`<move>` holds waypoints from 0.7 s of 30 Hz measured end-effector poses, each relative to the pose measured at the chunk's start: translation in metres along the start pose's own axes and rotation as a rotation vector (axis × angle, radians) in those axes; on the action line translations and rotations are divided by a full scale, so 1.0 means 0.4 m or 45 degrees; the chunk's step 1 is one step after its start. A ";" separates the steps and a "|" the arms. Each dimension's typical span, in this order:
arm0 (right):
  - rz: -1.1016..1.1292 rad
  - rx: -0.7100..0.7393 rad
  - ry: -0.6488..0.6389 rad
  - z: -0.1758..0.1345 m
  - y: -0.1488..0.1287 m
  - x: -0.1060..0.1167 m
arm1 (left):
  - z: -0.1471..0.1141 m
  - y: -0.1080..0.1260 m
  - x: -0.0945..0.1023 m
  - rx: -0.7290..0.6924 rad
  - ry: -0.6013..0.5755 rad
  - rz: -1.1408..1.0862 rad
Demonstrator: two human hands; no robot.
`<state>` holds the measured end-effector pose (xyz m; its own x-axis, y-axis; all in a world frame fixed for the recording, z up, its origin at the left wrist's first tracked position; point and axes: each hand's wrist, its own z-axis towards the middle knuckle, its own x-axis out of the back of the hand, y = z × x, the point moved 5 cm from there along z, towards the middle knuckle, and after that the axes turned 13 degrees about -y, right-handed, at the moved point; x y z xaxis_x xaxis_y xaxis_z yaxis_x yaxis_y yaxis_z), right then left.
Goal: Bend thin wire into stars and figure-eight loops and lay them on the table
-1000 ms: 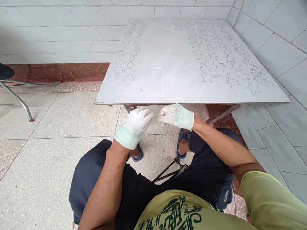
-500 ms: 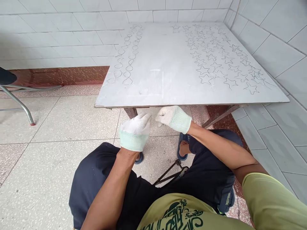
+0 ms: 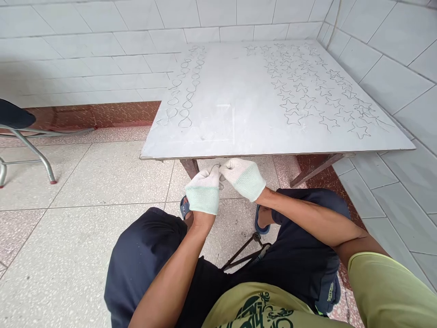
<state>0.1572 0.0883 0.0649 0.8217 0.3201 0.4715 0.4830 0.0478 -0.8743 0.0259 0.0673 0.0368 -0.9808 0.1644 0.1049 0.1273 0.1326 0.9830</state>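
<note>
Both hands wear white knit gloves with pale green cuffs and meet in front of the table's near edge. My left hand [image 3: 205, 182] is closed, its thumb and fingers pinched together. My right hand [image 3: 241, 175] is closed as well, its fingertips touching those of the left. A bit of thin dark wire [image 3: 217, 165] shows at the joined fingertips; most of it is hidden by the gloves. Beyond them, on the white tabletop [image 3: 239, 109], lie wire stars [image 3: 292, 105] on the right and twisted wire loops [image 3: 185, 113] on the left.
A wooden table leg [image 3: 190, 167] stands just beyond my left hand. Under my hands, a dark metal folding frame [image 3: 244, 250] sits on the floor between my feet. A metal-legged seat [image 3: 37, 155] is at far left. Tiled walls [image 3: 392, 82] border the table behind and at right.
My left hand has moved right and its fingertips now meet those of my right hand. The right hand has shifted slightly down and left. The view has tilted a little.
</note>
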 end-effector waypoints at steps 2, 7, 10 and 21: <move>0.001 -0.029 -0.026 0.002 -0.003 0.014 | -0.018 0.028 0.015 -0.091 0.147 -0.016; 0.064 -0.079 -0.109 0.006 -0.002 0.053 | -0.103 0.129 0.060 -0.212 0.267 0.019; 0.170 -0.032 -0.188 0.012 0.005 0.054 | -0.118 0.158 0.092 -0.167 0.299 0.042; 0.206 -0.068 -0.338 -0.013 -0.027 0.032 | -0.015 0.049 0.096 0.130 -0.071 0.195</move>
<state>0.1640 0.0870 0.0810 0.7850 0.5557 0.2738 0.3733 -0.0716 -0.9249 -0.0103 0.0703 0.0610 -0.9396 0.2436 0.2406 0.2914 0.1997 0.9355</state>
